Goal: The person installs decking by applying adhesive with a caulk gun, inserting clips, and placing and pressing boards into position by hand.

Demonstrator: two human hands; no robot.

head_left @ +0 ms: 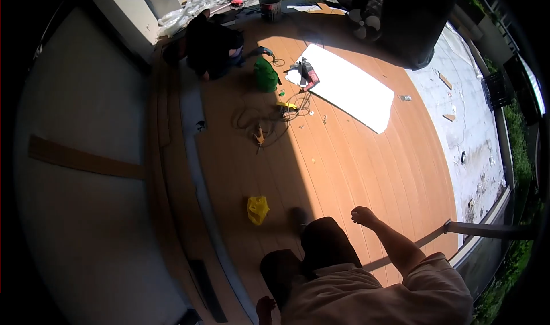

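My right hand [365, 216] is held out over the sunlit wooden deck, its fingers curled together; whether anything small is inside is too small to tell. Low in the view, my left hand [266, 306] hangs beside my dark-clad leg, in shade, its fingers too dark to make out. A yellow plastic bag [258, 210] lies on the shaded boards ahead of my legs. Farther off are an orange-handled tool [260, 136], a yellow tool [287, 108] among loops of cable, and a red and black power tool [310, 75] on a white sheet [349, 90].
A crouching person in dark clothes [212, 44] is at the upper left, near a green bag [266, 74]. A bucket [270, 8] and a fan [365, 24] stand at the back. A long plank [86, 159] lies at the left; a rail [492, 231] is at the right.
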